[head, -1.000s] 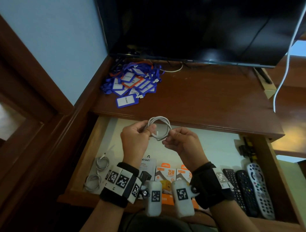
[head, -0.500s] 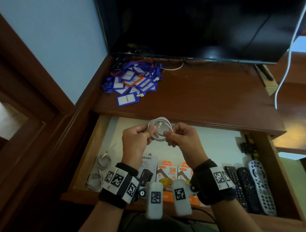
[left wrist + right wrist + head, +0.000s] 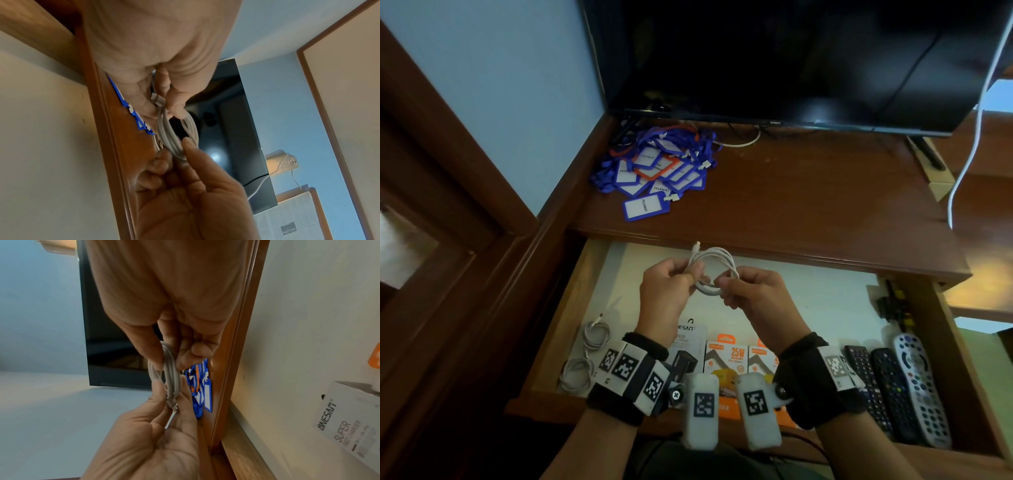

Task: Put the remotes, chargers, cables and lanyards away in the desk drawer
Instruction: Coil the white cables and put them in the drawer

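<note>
- Head view: both hands, the left hand [image 3: 667, 291] and right hand [image 3: 755, 297], had lifted slightly, fingers pinching the coiled white cable [image 3: 711, 270] above the open drawer [image 3: 825, 298].
- One connector end now poked free; coiling seemed nearly finished.
- Lanyards [image 3: 657, 168] remained on the table [image 3: 808, 198].

White cable [image 3: 711, 270], coiled in a small loop, held above the open drawer [image 3: 808, 298], one plug end poking up. In drawer: two coiled white cables [image 3: 585, 356] front left, boxed chargers [image 3: 727, 356] front middle, three remotes [image 3: 897, 387] front right. Blue lanyards [image 3: 657, 168] heaped on table [image 3: 808, 198] behind drawer, left.
</note>
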{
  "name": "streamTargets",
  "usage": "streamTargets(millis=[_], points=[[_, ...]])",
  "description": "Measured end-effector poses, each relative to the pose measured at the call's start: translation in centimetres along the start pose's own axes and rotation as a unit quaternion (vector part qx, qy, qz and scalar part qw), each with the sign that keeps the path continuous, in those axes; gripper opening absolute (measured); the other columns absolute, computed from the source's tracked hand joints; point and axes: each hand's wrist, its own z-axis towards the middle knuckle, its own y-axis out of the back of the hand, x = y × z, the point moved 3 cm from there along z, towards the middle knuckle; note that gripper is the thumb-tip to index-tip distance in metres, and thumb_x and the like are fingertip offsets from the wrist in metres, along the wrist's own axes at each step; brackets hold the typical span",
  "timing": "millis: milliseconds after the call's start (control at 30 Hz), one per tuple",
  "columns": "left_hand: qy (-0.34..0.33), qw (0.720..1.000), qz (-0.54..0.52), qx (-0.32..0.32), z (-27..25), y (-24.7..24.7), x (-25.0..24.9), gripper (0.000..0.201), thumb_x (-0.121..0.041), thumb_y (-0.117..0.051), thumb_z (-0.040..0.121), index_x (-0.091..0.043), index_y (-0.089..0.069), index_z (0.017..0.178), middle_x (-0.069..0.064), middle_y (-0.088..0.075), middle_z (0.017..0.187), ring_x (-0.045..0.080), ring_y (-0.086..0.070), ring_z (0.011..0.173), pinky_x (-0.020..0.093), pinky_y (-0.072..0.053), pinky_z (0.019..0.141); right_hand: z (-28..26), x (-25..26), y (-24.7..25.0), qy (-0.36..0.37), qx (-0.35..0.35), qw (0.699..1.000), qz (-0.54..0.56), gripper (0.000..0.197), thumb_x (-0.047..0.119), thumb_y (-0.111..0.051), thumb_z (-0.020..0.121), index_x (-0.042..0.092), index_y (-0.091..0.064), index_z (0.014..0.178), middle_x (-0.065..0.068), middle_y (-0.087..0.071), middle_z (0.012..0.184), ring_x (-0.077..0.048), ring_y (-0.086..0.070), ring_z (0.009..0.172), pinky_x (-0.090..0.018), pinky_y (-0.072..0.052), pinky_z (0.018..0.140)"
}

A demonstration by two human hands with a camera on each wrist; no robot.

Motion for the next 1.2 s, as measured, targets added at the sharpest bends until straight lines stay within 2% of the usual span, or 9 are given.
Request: streamTargets(millis=[100,233,300,367,433,600,800,1067,1200], points=[[0.0,0.999,-0.034,0.027,-0.3,-0.2,-0.4,0.008,-0.01,-0.062,0.089,-0.011,-0.068,0.094,0.005,-0.073,0.078,0.018,-0.069,0.083,0.032,-0.053,0.08,0.1,-0.1,0.2,-0.012,-0.02,1.0,0.019,0.012,-0.004,-0.058,0.084,-0.011,-0.067,0.083,-0.015,-0.057,0.067,-0.019,-0.049,0.06,-0.029,-0.038,0.058],[-0.008,0.997,-0.026,0.069,-0.7,-0.6,-0.7,0.005,-0.007,-0.06,0.09,-0.008,-0.065,0.09,0.004,-0.069,0.073,-0.002,-0.054,0.053,0.024,-0.039,0.063,0.3,-0.4,0.5,-0.042,-0.048,0.997,0.031,0.015,-0.001,-0.055,0.086,-0.011,-0.066,0.083,-0.013,-0.063,0.072,-0.019,-0.049,0.062,-0.03,-0.036,0.056],[0.0,0.996,-0.028,0.085,-0.7,-0.8,-0.5,0.006,-0.006,-0.06,0.09,-0.011,-0.063,0.087,0.004,-0.069,0.072,0.006,-0.055,0.06,0.026,-0.036,0.064,0.4,-0.5,0.7,-0.058,-0.053,0.996,0.041,0.01,0.001,-0.058,0.085,-0.005,-0.066,0.083,-0.012,-0.06,0.073,-0.018,-0.048,0.063,-0.029,-0.035,0.056],[0.008,0.995,-0.039,0.095,-0.6,-0.8,-0.1,0.007,-0.006,-0.058,0.09,-0.012,-0.062,0.088,0.003,-0.069,0.069,0.023,-0.049,0.074,0.028,-0.035,0.064,0.4,-0.5,1.0,-0.066,-0.049,0.994,0.076,0.006,0.0,-0.059,0.085,-0.002,-0.064,0.082,-0.013,-0.059,0.071,-0.019,-0.047,0.063,-0.029,-0.036,0.056],[0.017,0.994,-0.051,0.098,-0.5,-0.8,0.3,0.006,-0.006,-0.057,0.091,-0.011,-0.06,0.089,0.004,-0.07,0.07,0.026,-0.045,0.078,0.028,-0.035,0.063,0.4,-0.4,1.2,-0.062,-0.051,0.993,0.086,0.007,-0.003,-0.059,0.085,-0.003,-0.063,0.08,-0.015,-0.058,0.07,-0.022,-0.047,0.063,-0.029,-0.038,0.057],[0.056,0.991,-0.086,0.082,-0.2,-1.0,0.8,0.011,-0.005,-0.059,0.091,-0.012,-0.06,0.082,0.004,-0.065,0.073,0.016,-0.051,0.066,0.026,-0.039,0.059,0.0,-0.3,1.3,-0.05,-0.057,0.994,0.074,0.008,-0.009,-0.059,0.083,-0.005,-0.065,0.083,-0.02,-0.066,0.073,-0.022,-0.052,0.061,-0.03,-0.043,0.06],[0.059,0.987,-0.107,0.101,-0.2,-0.9,0.9,0.013,-0.004,-0.055,0.093,-0.01,-0.058,0.082,0.0,-0.064,0.061,0.017,-0.057,0.067,0.026,-0.039,0.059,0.0,-0.7,1.1,-0.065,-0.044,0.993,0.083,0.009,-0.006,-0.058,0.084,-0.006,-0.064,0.091,-0.022,-0.068,0.079,-0.023,-0.059,0.068,-0.03,-0.044,0.063],[0.044,0.986,-0.109,0.117,-0.2,-0.9,0.9,0.014,-0.007,-0.054,0.093,-0.011,-0.061,0.082,0.0,-0.063,0.063,0.019,-0.059,0.072,0.026,-0.039,0.063,0.0,-0.8,1.3,-0.064,-0.073,0.995,0.036,0.007,-0.005,-0.063,0.082,-0.008,-0.067,0.087,-0.02,-0.063,0.075,-0.021,-0.049,0.062,-0.031,-0.041,0.059],[0.05,0.968,-0.162,0.188,-0.7,-1.0,0.4,0.01,-0.011,-0.055,0.085,-0.007,-0.056,0.076,0.001,-0.054,0.055,0.017,-0.055,0.067,0.03,-0.039,0.07,0.1,-0.6,1.1,-0.068,-0.054,0.995,0.052,0.008,-0.007,-0.058,0.084,-0.006,-0.066,0.085,-0.018,-0.063,0.072,-0.017,-0.043,0.055,-0.027,-0.032,0.05]])
